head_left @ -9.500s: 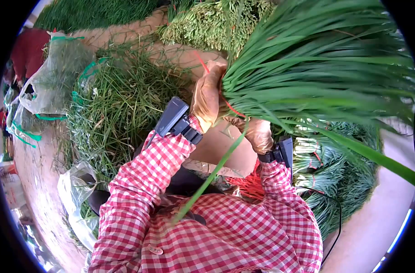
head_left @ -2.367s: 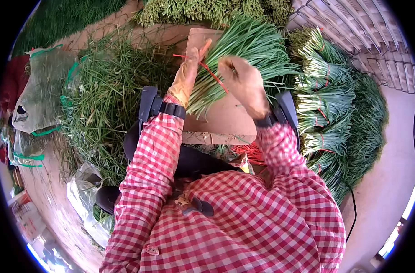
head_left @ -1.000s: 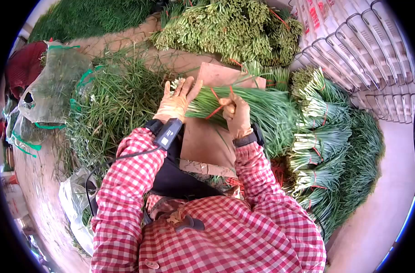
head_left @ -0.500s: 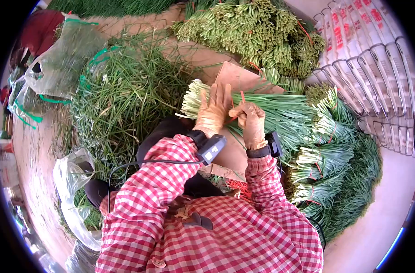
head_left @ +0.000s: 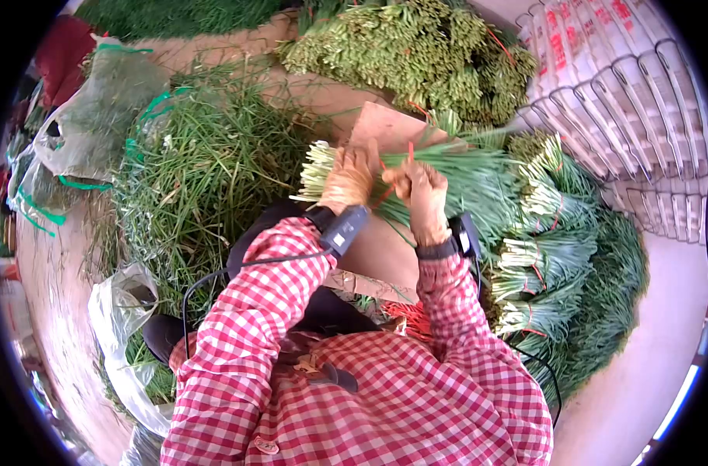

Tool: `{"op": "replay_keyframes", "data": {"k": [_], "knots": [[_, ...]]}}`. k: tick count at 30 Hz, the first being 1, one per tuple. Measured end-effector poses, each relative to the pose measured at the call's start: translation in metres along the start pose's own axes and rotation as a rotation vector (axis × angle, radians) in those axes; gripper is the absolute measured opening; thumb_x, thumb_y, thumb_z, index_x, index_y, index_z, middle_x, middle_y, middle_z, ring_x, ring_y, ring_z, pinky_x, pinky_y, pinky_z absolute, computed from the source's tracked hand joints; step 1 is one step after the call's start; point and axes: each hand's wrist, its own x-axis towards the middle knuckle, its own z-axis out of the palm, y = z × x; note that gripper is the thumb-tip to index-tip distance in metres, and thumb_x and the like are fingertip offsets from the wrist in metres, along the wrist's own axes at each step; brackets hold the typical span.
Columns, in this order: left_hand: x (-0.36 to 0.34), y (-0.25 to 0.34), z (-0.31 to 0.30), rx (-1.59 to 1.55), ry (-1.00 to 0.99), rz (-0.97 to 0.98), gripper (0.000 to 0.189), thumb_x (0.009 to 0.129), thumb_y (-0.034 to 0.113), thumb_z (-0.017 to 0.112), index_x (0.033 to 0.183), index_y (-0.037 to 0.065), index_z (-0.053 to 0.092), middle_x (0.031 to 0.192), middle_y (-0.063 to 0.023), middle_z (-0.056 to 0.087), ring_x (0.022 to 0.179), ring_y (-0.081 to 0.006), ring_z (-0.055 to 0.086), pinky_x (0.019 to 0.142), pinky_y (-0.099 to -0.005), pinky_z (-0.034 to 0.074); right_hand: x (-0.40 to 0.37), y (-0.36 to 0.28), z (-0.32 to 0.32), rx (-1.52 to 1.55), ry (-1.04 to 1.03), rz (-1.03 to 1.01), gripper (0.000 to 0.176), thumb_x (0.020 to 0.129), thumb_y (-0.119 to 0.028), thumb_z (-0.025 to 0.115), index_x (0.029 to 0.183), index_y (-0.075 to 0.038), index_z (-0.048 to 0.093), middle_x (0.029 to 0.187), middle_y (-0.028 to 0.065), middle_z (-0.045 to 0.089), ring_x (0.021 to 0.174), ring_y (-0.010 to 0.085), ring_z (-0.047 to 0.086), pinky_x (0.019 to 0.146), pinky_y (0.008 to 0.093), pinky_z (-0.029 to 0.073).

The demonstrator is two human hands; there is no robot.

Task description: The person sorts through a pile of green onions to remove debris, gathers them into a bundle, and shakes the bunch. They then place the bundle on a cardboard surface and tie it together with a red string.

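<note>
A bundle of garlic chives (head_left: pixel 470 175) lies across a cardboard piece, its pale cut ends pointing left. My left hand (head_left: pixel 349 180), in a tan glove, grips the bundle near those pale ends, fingers over the top. Just right of it, my gloved right hand (head_left: pixel 422 194) is closed in a pinch on a red tie (head_left: pixel 388 180) that runs round the stems. One end of the tie sticks up above the fingers. The underside of the bundle is hidden.
Loose chives (head_left: pixel 214 163) are heaped at left beside plastic bags (head_left: pixel 105 116). Tied bundles (head_left: pixel 544 260) are stacked at right, more (head_left: pixel 416 54) at the back. The cardboard (head_left: pixel 377 252) extends below my hands, near red ties (head_left: pixel 408 317). Wire-edged white crates or racks (head_left: pixel 603 85) stand back right.
My left hand's fingers have gone from stretched out flat to curled over the bundle. My right hand has shifted slightly left and turned with the red tie. The whole view has moved a little.
</note>
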Motion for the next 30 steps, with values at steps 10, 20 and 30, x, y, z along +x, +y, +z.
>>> {"op": "replay_keyframes", "data": {"k": [10,20,30], "knots": [[0.041,-0.032,-0.015,-0.198,-0.363,0.223,0.088,0.071,0.049,0.065,0.139,0.003,0.033,0.139,-0.0202,0.038,0.129,-0.0352,0.036,0.11,-0.0402,0.026,0.041,-0.038,0.023,-0.85,-0.368,-0.592,0.019,0.09,-0.011,0.049,0.09,0.001,0.064,0.078,0.0061,0.067,0.061,0.0124,0.06,0.053,0.0258,0.046],[0.029,-0.027,-0.026,-0.224,-0.023,0.163,0.076,0.058,0.056,0.072,0.105,-0.001,0.054,0.103,-0.0217,0.06,0.098,-0.0388,0.057,0.087,-0.0445,0.046,-0.103,0.152,-0.037,-1.746,-0.774,-0.105,0.016,0.082,-0.015,0.056,0.089,-0.001,0.061,0.073,0.0122,0.062,0.061,0.025,0.064,0.045,0.036,0.048],[-0.046,-0.051,-0.029,-0.197,-0.101,0.175,0.098,0.045,0.057,0.085,0.119,0.001,0.051,0.084,-0.0127,0.065,0.082,-0.0294,0.066,0.082,-0.0394,0.05,-0.175,0.005,-0.045,-0.832,-0.114,-0.336,0.041,0.088,-0.016,0.062,0.126,-0.004,0.052,0.088,0.0133,0.068,0.065,0.0227,0.066,0.059,0.0277,0.054]]}}
